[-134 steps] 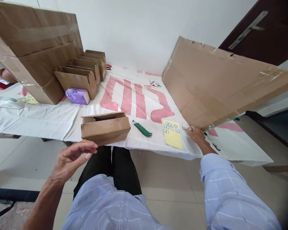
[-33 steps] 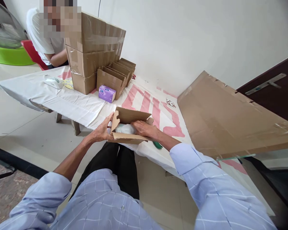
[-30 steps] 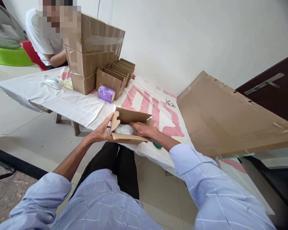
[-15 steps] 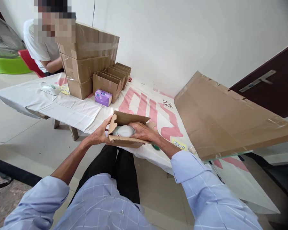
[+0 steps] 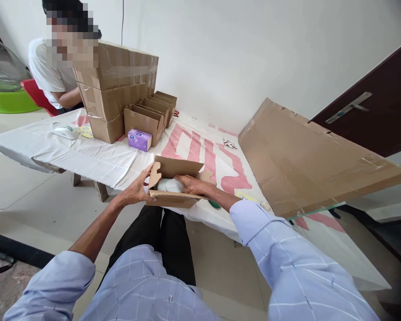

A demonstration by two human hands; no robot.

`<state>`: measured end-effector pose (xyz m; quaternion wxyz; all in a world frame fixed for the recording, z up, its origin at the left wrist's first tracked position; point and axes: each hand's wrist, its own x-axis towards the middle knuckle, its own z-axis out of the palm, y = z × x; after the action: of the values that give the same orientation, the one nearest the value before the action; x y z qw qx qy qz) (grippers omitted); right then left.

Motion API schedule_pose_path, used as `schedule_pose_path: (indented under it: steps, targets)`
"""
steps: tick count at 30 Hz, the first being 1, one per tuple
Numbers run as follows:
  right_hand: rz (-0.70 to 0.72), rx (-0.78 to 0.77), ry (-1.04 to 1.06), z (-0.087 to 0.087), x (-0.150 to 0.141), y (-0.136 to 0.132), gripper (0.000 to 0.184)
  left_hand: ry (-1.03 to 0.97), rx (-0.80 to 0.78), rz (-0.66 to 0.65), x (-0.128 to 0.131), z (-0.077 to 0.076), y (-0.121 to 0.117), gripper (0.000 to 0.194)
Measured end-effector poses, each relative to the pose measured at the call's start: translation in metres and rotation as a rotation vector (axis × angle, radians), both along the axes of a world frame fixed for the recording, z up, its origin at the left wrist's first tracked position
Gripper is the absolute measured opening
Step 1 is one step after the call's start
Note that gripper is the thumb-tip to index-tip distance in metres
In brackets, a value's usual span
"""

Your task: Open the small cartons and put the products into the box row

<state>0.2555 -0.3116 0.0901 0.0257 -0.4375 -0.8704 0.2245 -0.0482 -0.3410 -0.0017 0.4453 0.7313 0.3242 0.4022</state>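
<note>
At the front edge of the table [image 5: 87, 166], my left hand [image 5: 137, 189] grasps the notched left end of an open, oblong cardboard box [image 5: 175, 202]. Inside it, my right hand [image 5: 192, 183] meets a rounded, pale container [image 5: 171, 185]; finger closure hidden, can't tell.

Open carton [image 5: 173, 201]: brown | item inside it [image 5: 170, 185]: whitish, pale green | worktop cloth [image 5: 103, 167]: white — bold pink bands | packet [image 5: 139, 139]: purple, blue spots | shirt [image 5: 140, 281]: light blue — white check | trousers [image 5: 174, 249]: black | chair [image 5: 38, 97]: red
</note>
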Motion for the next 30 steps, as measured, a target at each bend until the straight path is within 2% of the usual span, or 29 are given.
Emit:
schedule_pose_path:
  steps: [4, 7, 11, 16, 19, 22, 24, 26, 28, 30]
  targets:
    - [0.020, -0.018, -0.140, 0.020, -0.004, -0.011, 0.052, 0.004, 0.017, -0.002, 0.001, 0.002, -0.001, 0.145]
    - [0.046, 0.079, -0.152, 0.040, -0.008, -0.012, 0.043, 0.015, 0.001, 0.005, 0.000, 0.002, 0.001, 0.144]
    - [0.038, 0.231, -0.097, 0.078, -0.005, -0.015, 0.048, 0.038, -0.005, 0.013, -0.003, 0.003, 0.009, 0.143]
    - [-0.140, 0.342, 0.111, 0.136, 0.023, -0.038, 0.054, 0.047, -0.019, 0.002, -0.004, 0.004, 0.033, 0.145]
    - [-0.281, 0.383, 0.287, 0.156, 0.049, -0.056, 0.062, 0.006, -0.017, 0.029, -0.002, 0.003, 0.064, 0.153]
    - [-0.365, 0.321, 0.445, 0.155, 0.069, -0.073, 0.065, -0.024, -0.001, 0.047, 0.008, 0.005, 0.103, 0.159]
    - [-0.408, 0.244, 0.507, 0.144, 0.076, -0.083, 0.064, -0.029, 0.010, 0.050, 0.018, 0.008, 0.127, 0.161]
    - [-0.456, 0.159, 0.544, 0.125, 0.079, -0.091, 0.063, -0.026, 0.016, 0.081, 0.029, 0.012, 0.142, 0.161]
    - [-0.493, 0.070, 0.580, 0.101, 0.080, -0.096, 0.064, -0.006, 0.044, 0.173, 0.037, 0.012, 0.141, 0.157]
    - [-0.511, -0.018, 0.620, 0.075, 0.081, -0.100, 0.067, 0.027, 0.095, 0.308, 0.040, 0.008, 0.122, 0.143]
